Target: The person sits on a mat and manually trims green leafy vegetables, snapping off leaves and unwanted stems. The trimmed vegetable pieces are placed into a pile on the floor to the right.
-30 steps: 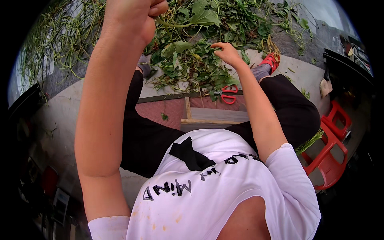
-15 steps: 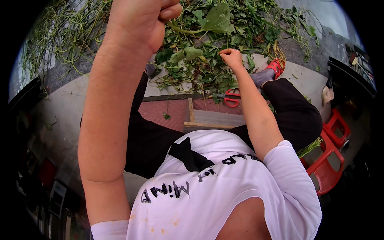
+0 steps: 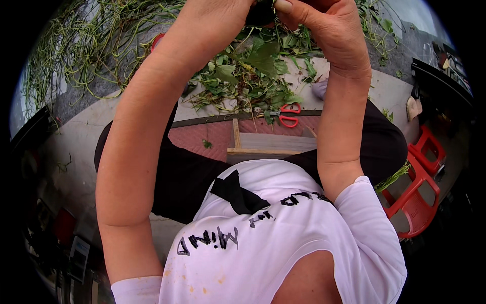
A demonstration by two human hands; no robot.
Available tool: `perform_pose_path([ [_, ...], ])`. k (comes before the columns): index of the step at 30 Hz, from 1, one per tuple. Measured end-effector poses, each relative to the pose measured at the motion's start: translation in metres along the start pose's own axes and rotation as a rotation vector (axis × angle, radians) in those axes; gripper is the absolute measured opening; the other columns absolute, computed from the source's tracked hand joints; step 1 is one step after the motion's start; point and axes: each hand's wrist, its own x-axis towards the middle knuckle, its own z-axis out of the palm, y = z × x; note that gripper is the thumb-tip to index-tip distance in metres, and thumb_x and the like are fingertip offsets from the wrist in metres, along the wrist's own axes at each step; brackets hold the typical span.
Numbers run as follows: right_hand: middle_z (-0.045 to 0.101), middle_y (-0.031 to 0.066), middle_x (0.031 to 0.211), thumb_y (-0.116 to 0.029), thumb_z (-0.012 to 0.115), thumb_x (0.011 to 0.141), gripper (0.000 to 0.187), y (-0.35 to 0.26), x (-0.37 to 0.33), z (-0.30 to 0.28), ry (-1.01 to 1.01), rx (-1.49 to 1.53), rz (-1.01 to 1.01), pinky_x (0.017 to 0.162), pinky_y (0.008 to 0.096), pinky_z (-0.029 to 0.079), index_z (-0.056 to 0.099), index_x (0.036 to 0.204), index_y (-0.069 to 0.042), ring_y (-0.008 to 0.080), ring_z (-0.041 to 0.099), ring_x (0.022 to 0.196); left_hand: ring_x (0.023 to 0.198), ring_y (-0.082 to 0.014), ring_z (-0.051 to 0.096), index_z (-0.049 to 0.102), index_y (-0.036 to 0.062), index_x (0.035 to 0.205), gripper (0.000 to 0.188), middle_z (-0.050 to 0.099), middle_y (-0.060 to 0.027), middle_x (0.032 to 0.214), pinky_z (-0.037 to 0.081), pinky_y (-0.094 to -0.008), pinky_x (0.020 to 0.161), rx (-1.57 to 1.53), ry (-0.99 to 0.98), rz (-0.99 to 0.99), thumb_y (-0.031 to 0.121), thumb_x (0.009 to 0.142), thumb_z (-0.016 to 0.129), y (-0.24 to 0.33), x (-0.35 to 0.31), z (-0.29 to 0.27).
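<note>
Both hands are raised close together at the top edge. My left hand [image 3: 217, 17] is cut off there, so its fingers do not show. My right hand [image 3: 334, 30] is closed, its thumb and fingertips pinching a thin leafy stem [image 3: 275, 9]. Between the hands is a dark green, leaf-like patch [image 3: 260, 14], partly out of view. Beneath them a broad green leaf [image 3: 263, 58] shows over a heap of cut greens [image 3: 240, 86]. Scissors [image 3: 288, 112] with red handles lie beside the heap, by the edge of the reddish mat.
Long green stems [image 3: 101, 45] spread over a grey sheet at the far left. Near my lap are a reddish mat [image 3: 197, 139] and a wood-edged grey board [image 3: 273, 142]. Red plastic chairs [image 3: 417, 202] stand at the right, with a dark-edged rack [image 3: 440, 78] behind them.
My right hand has risen from the heap to meet my left hand. My left hand has shifted right; the leaf stem seen in it earlier no longer shows clearly there.
</note>
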Motion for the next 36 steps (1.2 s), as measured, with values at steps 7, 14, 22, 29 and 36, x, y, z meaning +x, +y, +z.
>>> perform_pose_path([
  [7, 0.066, 0.0044, 0.091, -0.014, 0.065, 0.082, 0.021, 0.154, 0.005, -0.073, 0.311, -0.257, 0.114, 0.061, 0.0245, 0.049, 0.066, 0.102, -0.008, 0.0112, 0.061, 0.070, 0.051, -0.0131, 0.045, 0.059, -0.0009, 0.078, 0.021, 0.053, -0.0044, 0.058, 0.037, -0.0284, 0.050, 0.486, 0.209, 0.210, 0.015, 0.089, 0.051, 0.019, -0.012, -0.013],
  [14, 0.061, 0.0099, 0.116, -0.011, 0.066, 0.076, 0.041, 0.290, -0.036, -0.084, 0.027, -1.045, 0.860, 0.084, 0.0405, 0.049, 0.061, 0.116, -0.018, 0.0282, 0.061, 0.095, 0.073, -0.0312, 0.055, 0.062, -0.0015, 0.088, 0.016, 0.057, -0.0152, 0.078, 0.043, -0.0372, 0.066, 1.004, 0.496, 0.584, 0.012, 0.084, 0.056, 0.015, -0.002, -0.034],
  [22, 0.069, 0.0062, 0.084, -0.016, 0.068, 0.074, 0.015, 0.255, -0.015, -0.085, 0.370, -0.999, 0.502, 0.076, 0.0335, 0.051, 0.071, 0.088, -0.011, 0.0207, 0.065, 0.080, 0.073, -0.0317, 0.055, 0.058, -0.0026, 0.082, 0.016, 0.056, -0.0159, 0.079, 0.042, -0.0383, 0.064, 1.047, 0.527, 0.615, 0.013, 0.085, 0.054, 0.023, -0.003, -0.032],
  [29, 0.064, 0.0009, 0.072, -0.007, 0.068, 0.078, 0.012, 0.108, 0.007, -0.040, 0.094, -0.392, 0.009, 0.052, 0.0207, 0.043, 0.068, 0.090, -0.004, 0.0061, 0.053, 0.057, 0.059, -0.0111, 0.044, 0.058, -0.0015, 0.080, 0.021, 0.051, -0.0054, 0.062, 0.037, -0.0288, 0.056, 0.551, 0.173, 0.239, 0.015, 0.090, 0.050, 0.020, -0.003, -0.019],
  [36, 0.065, 0.0028, 0.074, 0.000, 0.067, 0.079, 0.011, 0.021, 0.020, 0.014, 0.224, -0.007, -0.208, 0.054, 0.0156, 0.044, 0.065, 0.090, -0.001, 0.0052, 0.057, 0.060, 0.061, -0.0033, 0.045, 0.061, -0.0014, 0.084, 0.025, 0.054, 0.0051, 0.068, 0.038, -0.0207, 0.054, 0.140, -0.092, 0.145, 0.018, 0.094, 0.048, 0.006, 0.005, -0.015],
])
